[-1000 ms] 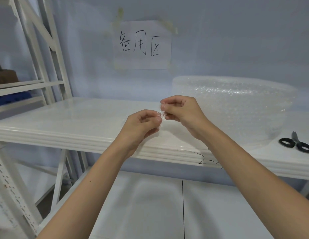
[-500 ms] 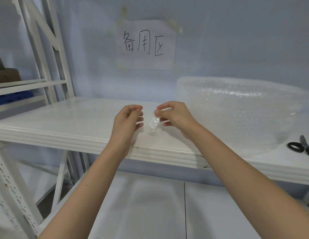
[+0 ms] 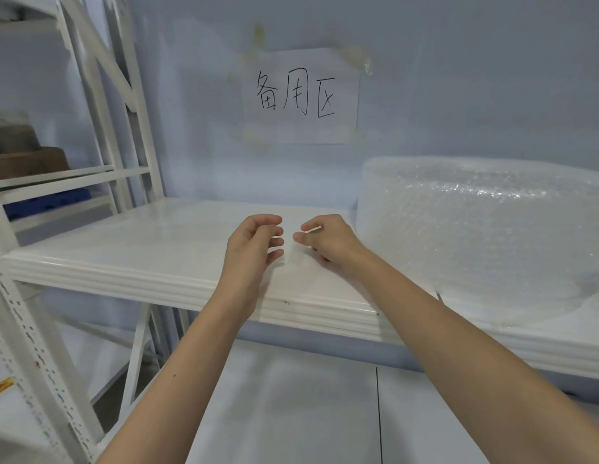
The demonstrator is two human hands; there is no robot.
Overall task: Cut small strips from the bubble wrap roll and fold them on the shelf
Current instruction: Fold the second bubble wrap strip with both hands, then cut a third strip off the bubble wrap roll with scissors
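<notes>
Now, change: small clear folded bubble-wrap strip [image 3: 293, 259] released, lying on glossy white metal shelf [image 3: 151, 249] between both hands.
Left hand [image 3: 253, 244]: fingers loosely curled, holding nothing.
Right hand [image 3: 328, 239]: fingers relaxed, empty.
Large translucent bubble wrap roll [image 3: 485, 229]: right, on shelf.
Meaning: one strip apparently finished; another cut likely next.

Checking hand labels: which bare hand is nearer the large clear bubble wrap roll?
The right hand: it hovers beside the large clear bubble wrap roll, while the left hand lies beyond it, farther from the roll.
</notes>
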